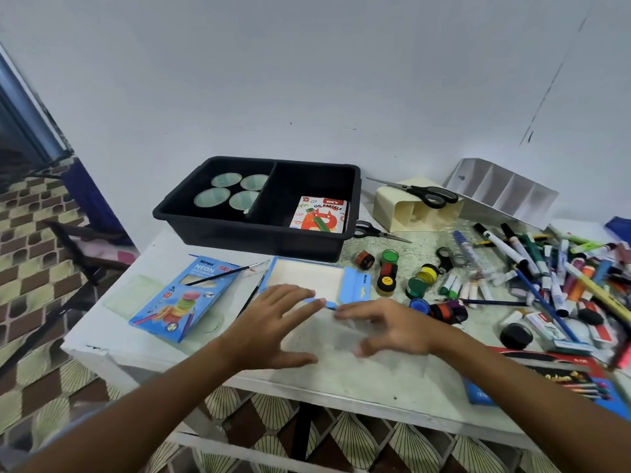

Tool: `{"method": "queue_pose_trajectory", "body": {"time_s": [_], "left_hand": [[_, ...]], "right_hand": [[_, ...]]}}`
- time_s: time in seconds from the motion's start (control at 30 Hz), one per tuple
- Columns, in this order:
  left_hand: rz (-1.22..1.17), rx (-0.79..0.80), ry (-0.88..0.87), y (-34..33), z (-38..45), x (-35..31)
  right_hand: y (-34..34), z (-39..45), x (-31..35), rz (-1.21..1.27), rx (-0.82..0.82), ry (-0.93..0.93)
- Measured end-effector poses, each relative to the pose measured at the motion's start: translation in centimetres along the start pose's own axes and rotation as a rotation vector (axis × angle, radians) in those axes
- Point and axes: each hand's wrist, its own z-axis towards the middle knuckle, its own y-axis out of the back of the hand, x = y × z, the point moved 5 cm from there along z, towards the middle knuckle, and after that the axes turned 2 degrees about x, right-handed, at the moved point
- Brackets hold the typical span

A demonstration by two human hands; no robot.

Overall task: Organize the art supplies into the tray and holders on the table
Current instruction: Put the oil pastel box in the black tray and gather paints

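A black two-part tray (259, 240) stands at the back of the table, with several green-white cups (225, 191) in its left part and an oil pastels box (319, 215) in its right. An open light-blue box (309, 279) lies flat in front of the tray. My left hand (273, 322) hovers over its near left corner with fingers spread. My right hand (382, 327) is beside it, fingers relaxed, fingertips near the box's near edge. Neither hand holds anything. A blue neon pencils box (181, 298) lies to the left with a paintbrush (225, 273) across it.
Cream holder (409, 213) lies on its side with black scissors (420, 192) on top; a white divided holder (502, 192) leans behind. Second scissors (379, 232), small paint pots (389, 268), a heap of markers (553, 274) and a red crayon box (560, 380) fill the right side.
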Motion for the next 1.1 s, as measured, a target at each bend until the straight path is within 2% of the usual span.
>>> {"method": "queue_pose_trajectory", "body": {"time_s": [0.1, 0.17, 0.23, 0.3, 0.37, 0.43, 0.57, 0.63, 0.7, 0.83, 0.97, 1.1], "left_hand": [[0.112, 0.022, -0.044, 0.1, 0.0, 0.2], [0.161, 0.051, -0.041, -0.1, 0.4, 0.5], [0.143, 0.088, -0.029, -0.2, 0.6, 0.8], [0.089, 0.154, -0.023, -0.2, 0.4, 1.2], [0.046, 0.237, -0.013, -0.3, -0.2, 1.4], [0.023, 0.296, 0.006, -0.2, -0.7, 1.6], [0.056, 0.348, 0.010, -0.1, -1.4, 1.5], [0.024, 0.441, 0.025, -0.6, -1.8, 1.5], [-0.018, 0.502, 0.037, -1.2, -2.4, 1.3], [-0.075, 0.589, 0.081, -2.0, -2.9, 1.3], [-0.065, 0.590, 0.094, -2.4, -2.5, 2.0], [-0.036, 0.574, 0.086, -2.7, -1.9, 2.7]], "right_hand": [[0.7, 0.3, -0.5, 0.592, 0.153, -0.140], [0.1, 0.2, -0.7, 0.853, 0.324, -0.179], [-0.8, 0.2, -1.2, 0.959, 0.447, -0.185], [-0.4, 0.1, -1.5, 0.931, 0.450, -0.209], [1.2, -0.1, -1.1, 0.767, 0.309, -0.195], [2.5, -0.5, 0.1, 0.399, 0.145, -0.144], [-0.9, -1.7, 1.2, -0.581, 0.102, -0.062], [-3.5, -2.0, 0.8, -0.864, 0.071, 0.015], [-4.9, -2.1, 0.2, -0.976, 0.039, 0.038], [-5.6, -2.6, -0.4, -0.998, -0.075, 0.108], [-4.9, -2.4, -0.5, -1.097, -0.204, 0.174], [-4.2, -1.9, -0.8, -1.101, -0.171, 0.134]]}}
